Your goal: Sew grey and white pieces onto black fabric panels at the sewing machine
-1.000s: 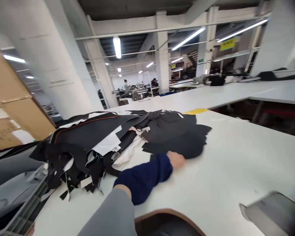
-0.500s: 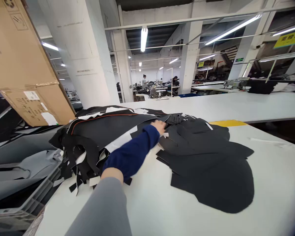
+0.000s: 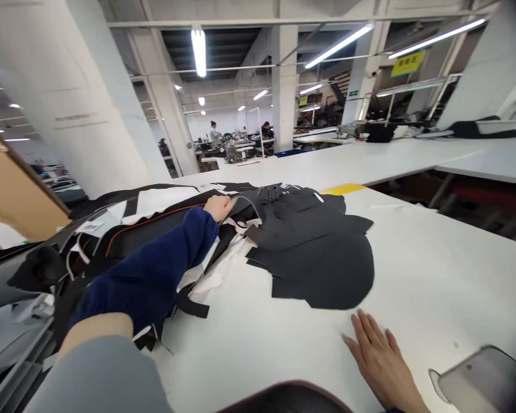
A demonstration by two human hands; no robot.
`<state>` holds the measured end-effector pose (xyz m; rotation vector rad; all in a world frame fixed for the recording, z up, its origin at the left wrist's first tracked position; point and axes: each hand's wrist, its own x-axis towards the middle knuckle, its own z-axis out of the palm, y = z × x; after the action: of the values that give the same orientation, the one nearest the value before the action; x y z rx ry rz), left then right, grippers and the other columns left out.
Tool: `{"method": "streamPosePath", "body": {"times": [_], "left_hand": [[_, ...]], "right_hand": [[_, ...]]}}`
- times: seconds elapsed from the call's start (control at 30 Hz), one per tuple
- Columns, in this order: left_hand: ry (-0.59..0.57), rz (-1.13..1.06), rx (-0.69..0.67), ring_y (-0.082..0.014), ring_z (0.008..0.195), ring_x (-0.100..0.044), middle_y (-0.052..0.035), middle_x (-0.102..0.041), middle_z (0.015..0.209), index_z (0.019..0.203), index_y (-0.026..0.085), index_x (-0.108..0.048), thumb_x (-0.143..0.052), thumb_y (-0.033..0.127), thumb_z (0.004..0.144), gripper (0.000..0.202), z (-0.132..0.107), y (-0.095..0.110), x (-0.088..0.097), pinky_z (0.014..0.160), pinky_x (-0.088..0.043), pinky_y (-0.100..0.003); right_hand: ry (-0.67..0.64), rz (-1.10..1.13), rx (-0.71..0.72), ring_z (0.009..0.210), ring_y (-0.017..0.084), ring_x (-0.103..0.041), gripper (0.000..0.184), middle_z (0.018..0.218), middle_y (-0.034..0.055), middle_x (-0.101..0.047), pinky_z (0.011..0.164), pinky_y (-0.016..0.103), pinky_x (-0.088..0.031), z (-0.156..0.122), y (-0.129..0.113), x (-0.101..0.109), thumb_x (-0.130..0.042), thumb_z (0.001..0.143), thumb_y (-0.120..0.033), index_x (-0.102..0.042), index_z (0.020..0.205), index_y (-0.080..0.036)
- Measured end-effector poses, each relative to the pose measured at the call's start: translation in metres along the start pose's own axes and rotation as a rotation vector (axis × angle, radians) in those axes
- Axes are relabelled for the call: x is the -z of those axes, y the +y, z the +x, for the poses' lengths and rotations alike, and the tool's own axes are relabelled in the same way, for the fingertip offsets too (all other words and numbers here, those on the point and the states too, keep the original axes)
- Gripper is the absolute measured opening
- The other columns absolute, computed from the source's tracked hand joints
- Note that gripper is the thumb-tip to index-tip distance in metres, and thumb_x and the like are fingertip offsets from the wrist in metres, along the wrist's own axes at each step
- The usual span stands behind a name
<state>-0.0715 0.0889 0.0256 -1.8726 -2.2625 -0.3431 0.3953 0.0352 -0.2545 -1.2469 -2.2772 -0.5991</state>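
My left hand (image 3: 218, 207), in a dark blue sleeve cover, has its fingers closed on the edge of a black fabric piece (image 3: 155, 232) with an orange line along it. The pile under this piece is partly raised, with white and pale scraps (image 3: 219, 269) showing below. Just right of the hand lies a spread stack of cut black fabric pieces (image 3: 322, 264), with rounded ends toward me. My right hand (image 3: 380, 358) rests palm down on the white table (image 3: 236, 350), fingers stretched out, just in front of the stack and holding nothing.
At the lower right lies a grey, flat, phone-like object (image 3: 485, 381). A cardboard box (image 3: 21, 195) and a grey crate (image 3: 23, 367) stand at the left. Yellow tape (image 3: 344, 189) marks the table's far edge. Behind are a long white table (image 3: 370, 160), pillars and distant people.
My left hand has lifted and pulled the black fabric leftward, uncovering pale scraps. My right hand has come into view on the table. The camera has turned right.
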Motion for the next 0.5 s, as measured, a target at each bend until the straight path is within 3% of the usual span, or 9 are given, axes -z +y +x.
{"method": "streamPosePath", "body": {"times": [0.13,0.2,0.3,0.43,0.5], "left_hand": [[-0.194,-0.303,-0.518,-0.0115,0.077,-0.063,-0.0018,-0.067,0.099,0.112,0.02,-0.059,-0.038,0.034,0.092,0.033,-0.023,0.059,0.001,0.075,-0.047,-0.022],[-0.176,-0.278,-0.627,-0.0133,0.087,-0.062,-0.0036,-0.063,0.113,0.118,0.02,-0.056,-0.042,0.039,0.09,0.037,-0.029,0.066,-0.003,0.079,-0.046,-0.023],[-0.136,-0.123,-0.573,-0.0187,0.103,-0.057,-0.0079,-0.056,0.124,0.122,0.019,-0.053,-0.042,0.039,0.09,0.04,-0.037,0.048,-0.016,0.088,-0.044,-0.028],[-0.247,-0.006,-0.549,-0.0232,0.111,-0.052,-0.0113,-0.054,0.123,0.121,0.015,-0.053,-0.042,0.039,0.09,0.04,-0.061,0.01,-0.047,0.096,-0.04,-0.034],[-0.309,0.014,-0.565,-0.0259,0.113,-0.05,-0.0127,-0.051,0.126,0.125,0.015,-0.051,-0.045,0.045,0.088,0.047,-0.076,0.001,-0.068,0.097,-0.04,-0.036]], "right_hand": [[-0.052,-0.044,-0.008,0.121,0.032,-0.047,0.056,0.131,0.018,-0.053,0.1,0.055,-0.033,-0.007,-0.01,0.031,-0.021,0.096,-0.042,-0.056,0.122,-0.007],[-0.073,-0.047,-0.019,0.12,0.032,-0.047,0.052,0.128,0.0195,-0.054,0.1,0.055,-0.033,0.001,-0.011,0.043,-0.024,0.095,-0.038,-0.056,0.119,-0.005],[-0.113,-0.039,0.007,0.117,0.032,-0.048,0.042,0.123,0.0209,-0.056,0.099,0.053,-0.034,0.026,-0.007,0.041,-0.032,0.093,-0.031,-0.061,0.112,-0.007],[-0.212,-0.036,0.114,0.1,0.031,-0.053,0.029,0.097,0.0166,-0.064,0.093,0.054,-0.034,0.057,-0.001,0.017,-0.039,0.088,-0.018,-0.068,0.092,-0.014],[-0.196,-0.036,0.103,0.1,0.031,-0.052,0.029,0.098,0.0157,-0.064,0.094,0.054,-0.033,0.062,0.0,0.01,-0.04,0.088,-0.018,-0.068,0.094,-0.015]]}}
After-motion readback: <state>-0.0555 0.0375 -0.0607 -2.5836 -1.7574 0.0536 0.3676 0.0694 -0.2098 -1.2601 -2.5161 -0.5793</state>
